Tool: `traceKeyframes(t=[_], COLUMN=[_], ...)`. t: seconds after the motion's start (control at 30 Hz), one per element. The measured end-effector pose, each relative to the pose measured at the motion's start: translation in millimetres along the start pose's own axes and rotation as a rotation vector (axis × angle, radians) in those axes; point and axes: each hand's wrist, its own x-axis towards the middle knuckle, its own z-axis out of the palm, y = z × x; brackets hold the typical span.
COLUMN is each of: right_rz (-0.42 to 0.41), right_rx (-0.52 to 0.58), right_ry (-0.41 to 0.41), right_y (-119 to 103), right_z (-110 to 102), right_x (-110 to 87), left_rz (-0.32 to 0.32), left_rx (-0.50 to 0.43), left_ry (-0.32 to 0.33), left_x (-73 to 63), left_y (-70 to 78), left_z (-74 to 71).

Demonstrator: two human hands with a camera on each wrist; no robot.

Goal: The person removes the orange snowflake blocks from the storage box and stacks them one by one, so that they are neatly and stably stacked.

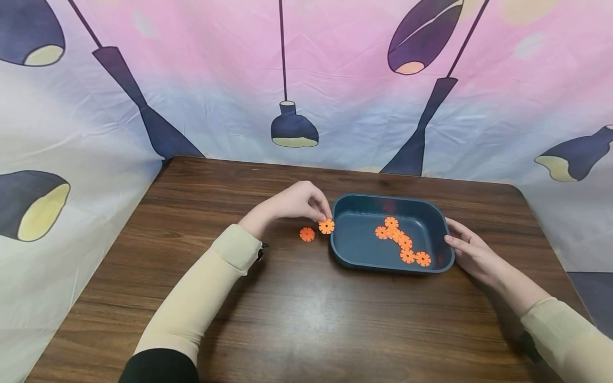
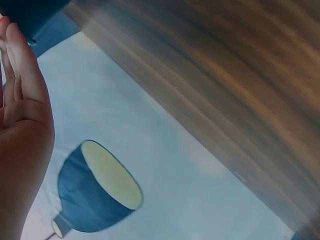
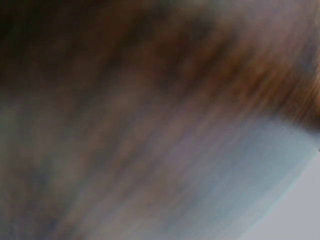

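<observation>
My left hand (image 1: 304,202) pinches an orange notched plastic disc (image 1: 326,226) between thumb and fingertips, beside the left rim of a dark blue rectangular tub (image 1: 354,255). A second orange disc (image 1: 307,234) lies on the table just left of the pinched one. Inside the tub several more orange discs (image 1: 407,256) lie in a loose, partly overlapping line. At the tub's right end, my right hand (image 1: 476,256) grips the wall, thumb at the rim and fingers behind it. The left wrist view catches only the side of the left hand (image 2: 25,100); the right wrist view is blurred.
Both hands and the tub are over a brown wood-grain table (image 1: 297,319). Behind its far edge hangs a pink and pale blue cloth (image 1: 230,106) printed with dark lamps, which continues down the left side.
</observation>
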Motion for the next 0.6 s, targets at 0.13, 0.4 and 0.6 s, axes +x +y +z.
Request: traceKeyframes(t=[0.13, 0.4, 0.6], right_rz=[0.003, 0.005, 0.012], right_rx=[0.002, 0.0, -0.009], right_ry=[0.001, 0.008, 0.014], right_y=[0, 0, -1], right_z=[0, -1, -1], right_x=[-0.4, 0.1, 0.2], left_rz=[-0.038, -0.128, -0.144], left_rx=[0.001, 0.039, 0.042], left_ry=[-0.003, -0.009, -0.006], left_x=[-6.6, -15.1, -16.6], left_y=[-11.4, -31.0, -38.3], left_z=[-1.4, -1.8, 0.5])
